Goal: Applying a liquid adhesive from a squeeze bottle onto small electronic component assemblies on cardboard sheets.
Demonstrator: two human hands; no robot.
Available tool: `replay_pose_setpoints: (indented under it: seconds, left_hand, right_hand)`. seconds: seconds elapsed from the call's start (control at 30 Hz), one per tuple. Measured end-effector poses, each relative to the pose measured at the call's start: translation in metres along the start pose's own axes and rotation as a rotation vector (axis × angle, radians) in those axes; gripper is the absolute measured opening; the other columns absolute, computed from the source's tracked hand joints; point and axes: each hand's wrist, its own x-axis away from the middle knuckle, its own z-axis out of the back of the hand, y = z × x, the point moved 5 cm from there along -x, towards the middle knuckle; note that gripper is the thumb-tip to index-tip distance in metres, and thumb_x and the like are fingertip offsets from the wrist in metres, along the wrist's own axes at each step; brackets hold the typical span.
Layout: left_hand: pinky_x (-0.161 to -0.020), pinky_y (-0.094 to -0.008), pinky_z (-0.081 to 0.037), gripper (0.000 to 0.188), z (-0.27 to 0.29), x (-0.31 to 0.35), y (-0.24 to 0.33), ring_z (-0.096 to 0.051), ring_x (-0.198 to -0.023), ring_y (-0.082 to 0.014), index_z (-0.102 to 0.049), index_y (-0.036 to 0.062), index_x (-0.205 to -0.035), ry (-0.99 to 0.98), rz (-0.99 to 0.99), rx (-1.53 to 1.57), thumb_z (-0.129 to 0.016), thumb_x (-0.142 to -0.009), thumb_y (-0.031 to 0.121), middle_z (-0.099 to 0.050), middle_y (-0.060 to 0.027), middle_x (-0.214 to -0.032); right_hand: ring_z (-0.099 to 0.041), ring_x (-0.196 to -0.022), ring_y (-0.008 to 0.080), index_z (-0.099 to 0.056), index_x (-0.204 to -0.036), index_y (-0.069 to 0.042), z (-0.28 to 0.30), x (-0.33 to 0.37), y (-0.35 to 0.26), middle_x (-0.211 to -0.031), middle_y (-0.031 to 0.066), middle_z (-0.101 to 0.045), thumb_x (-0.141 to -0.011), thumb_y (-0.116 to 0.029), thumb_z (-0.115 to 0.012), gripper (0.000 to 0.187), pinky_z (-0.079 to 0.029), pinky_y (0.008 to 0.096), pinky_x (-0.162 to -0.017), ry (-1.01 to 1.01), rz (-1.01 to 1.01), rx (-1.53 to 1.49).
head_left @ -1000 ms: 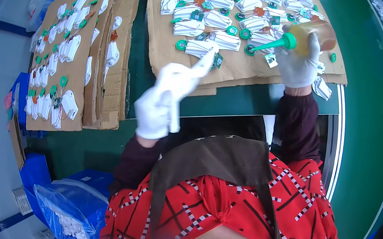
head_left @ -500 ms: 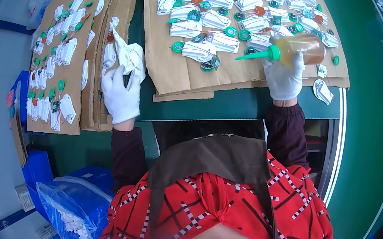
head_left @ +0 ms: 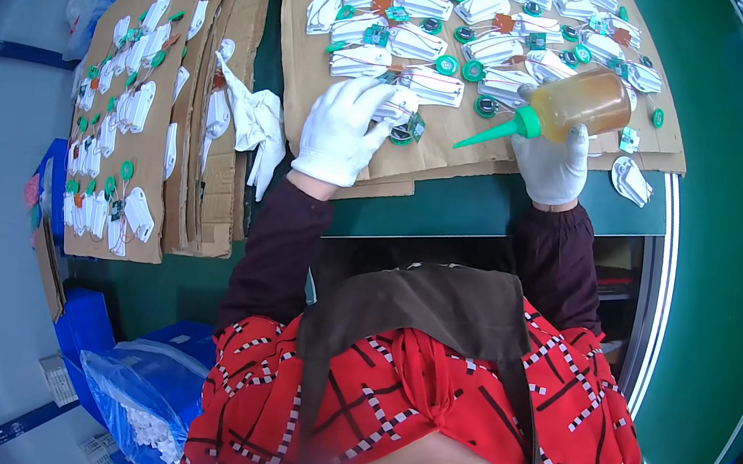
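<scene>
A white plastic case (head_left: pixel 400 102) sits near the front edge of the cardboard sheet (head_left: pixel 447 161), with the gloved left hand (head_left: pixel 341 132) curled over its left end, thumb and fingers grasping it beside a small green circuit board (head_left: pixel 416 128). To its right, the gloved right hand (head_left: pixel 547 168) grips a bottle (head_left: pixel 581 107) of amber liquid, tilted so its green nozzle (head_left: pixel 497 130) slants down leftward; rows of similar cases (head_left: pixel 435 88) lie beyond, and a crumpled white cloth (head_left: pixel 258 120) rests left of the sheet.
</scene>
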Motion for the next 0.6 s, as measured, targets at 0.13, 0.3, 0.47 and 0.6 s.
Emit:
replay_pose_setpoints:
  seconds: [0.13, 0.3, 0.47, 0.6]
  left_hand:
    - [-0.074, -0.0387, -0.046, 0.019, -0.003, 0.008, -0.004, -0.055, -0.088, -0.0281, -0.059, 0.0090, -0.087, 0.019, 0.140, 0.049, -0.067, -0.070, 0.014, -0.058, -0.0074, -0.092]
    - [-0.068, -0.0376, -0.046, 0.011, 0.013, 0.016, 0.008, -0.055, -0.079, -0.0274, -0.058, 0.0067, -0.076, 0.093, 0.132, 0.060, -0.066, -0.070, 0.011, -0.055, -0.0081, -0.082]
    - [-0.061, -0.0347, -0.046, 0.010, 0.002, 0.025, -0.021, -0.058, -0.067, -0.0274, -0.059, 0.0044, -0.079, 0.191, 0.360, 0.182, -0.066, -0.075, 0.011, -0.056, -0.0099, -0.079]
    - [-0.057, -0.0224, -0.048, 0.014, -0.011, 0.037, -0.046, -0.059, -0.075, -0.0090, -0.055, -0.0007, -0.099, 0.257, 0.568, 0.487, -0.055, -0.085, 0.001, -0.060, -0.0073, -0.092]
  right_hand:
    - [-0.046, -0.112, 0.0231, -0.040, -0.129, -0.011, 0.000, 0.000, 0.000, -0.120, 0.0093, -0.050, -0.077, -0.042, -0.068, 0.067, -0.037, 0.0379, -0.091, 0.016, 0.004, -0.040]
    - [-0.048, -0.107, 0.0214, -0.040, -0.128, -0.011, -0.002, 0.003, 0.000, -0.120, 0.0098, -0.050, -0.077, -0.043, -0.069, 0.067, -0.037, 0.0366, -0.089, 0.013, 0.010, -0.014]
    - [-0.049, -0.101, 0.0209, -0.041, -0.127, -0.011, 0.000, 0.003, 0.002, -0.119, 0.0113, -0.051, -0.076, -0.044, -0.069, 0.067, -0.038, 0.0358, -0.087, 0.002, -0.006, -0.034]
    - [-0.050, -0.100, 0.0215, -0.041, -0.127, -0.011, 0.001, 0.003, 0.004, -0.119, 0.0117, -0.050, -0.075, -0.045, -0.069, 0.068, -0.039, 0.0366, -0.086, 0.004, -0.031, -0.025]
